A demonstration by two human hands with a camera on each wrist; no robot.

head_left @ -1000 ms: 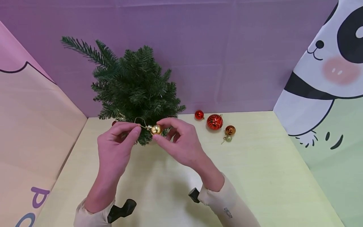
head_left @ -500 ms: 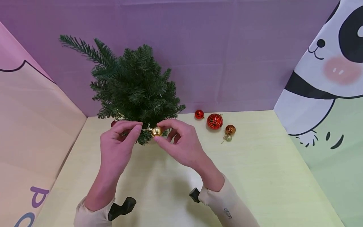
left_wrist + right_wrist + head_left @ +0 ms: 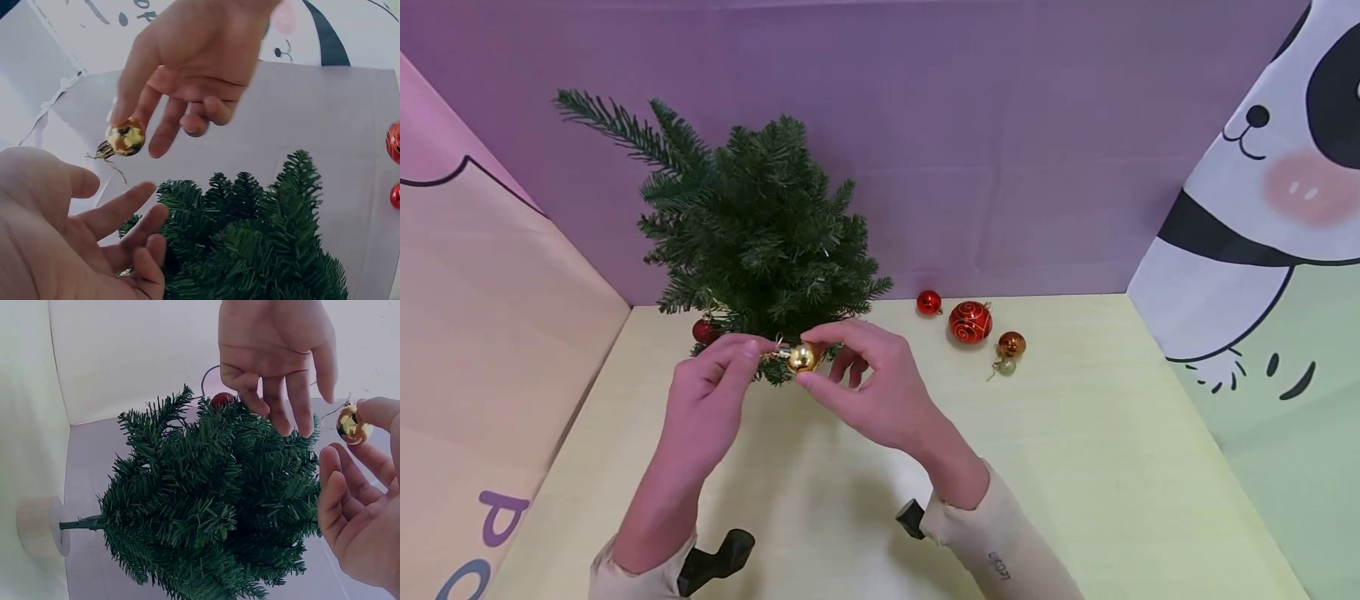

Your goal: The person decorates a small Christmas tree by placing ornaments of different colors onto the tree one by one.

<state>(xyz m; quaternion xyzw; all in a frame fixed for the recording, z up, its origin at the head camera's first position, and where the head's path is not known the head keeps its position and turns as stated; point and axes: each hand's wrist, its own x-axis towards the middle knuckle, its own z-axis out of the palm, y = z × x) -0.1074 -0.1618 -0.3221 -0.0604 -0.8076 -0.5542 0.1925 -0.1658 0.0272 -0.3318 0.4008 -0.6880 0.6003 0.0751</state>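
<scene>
My right hand [image 3: 871, 383] pinches a small shiny gold Christmas bauble [image 3: 803, 358] between thumb and fingertips. The bauble's metal cap points toward my left hand [image 3: 713, 392], and a thin gold string [image 3: 117, 170] loops loosely from it. In the left wrist view the left thumb and fingers stand apart, with nothing held between them, just beside the string. Both hands are in front of a small green artificial Christmas tree [image 3: 760, 225]. A dark red bauble [image 3: 705, 331] hangs low on the tree's left side, and shows again as a red ball [image 3: 222, 399] behind the branches.
On the pale table [image 3: 1075, 467], right of the tree, lie a small red bauble [image 3: 928, 302], a larger red patterned one [image 3: 970, 322], an orange-brown one [image 3: 1011, 344] and a small pale gold-green one [image 3: 1004, 366]. The tree stands on a round wooden base [image 3: 37, 526].
The stretched string has gone slack and the left fingers have drawn slightly away from it. The right hand has shifted a little left and nearer with the bauble.
</scene>
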